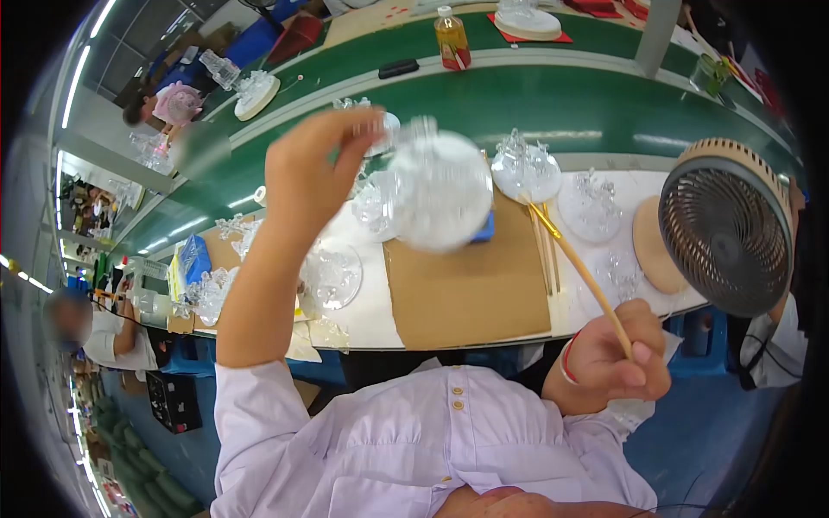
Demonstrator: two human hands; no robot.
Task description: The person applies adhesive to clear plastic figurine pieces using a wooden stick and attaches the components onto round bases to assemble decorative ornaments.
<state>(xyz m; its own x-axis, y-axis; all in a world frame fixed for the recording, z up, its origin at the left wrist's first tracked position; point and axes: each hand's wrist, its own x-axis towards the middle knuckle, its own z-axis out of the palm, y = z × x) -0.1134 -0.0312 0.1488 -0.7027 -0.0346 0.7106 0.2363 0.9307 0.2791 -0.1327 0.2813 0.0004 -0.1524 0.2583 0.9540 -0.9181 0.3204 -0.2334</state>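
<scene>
My left hand (315, 168) is raised over the worktable, fingers pinched at the edge of a clear figurine on a round whitish base (442, 192). The piece is smeared by motion, so its fine shape cannot be made out. Low on the right, my right hand (617, 358) is closed around the wooden handle of a paintbrush (580, 266). The brush's bristles point up and left, close to another clear figurine on a round base (525, 168). Beneath the raised piece lies a brown cardboard sheet (471, 298).
More clear figurines stand right (591, 205) and left (332, 274) of the cardboard. A fan (727, 226) stands at the table's right end. Behind, a green conveyor (596, 104) carries a drink bottle (451, 39). Other people sit at the far left and right.
</scene>
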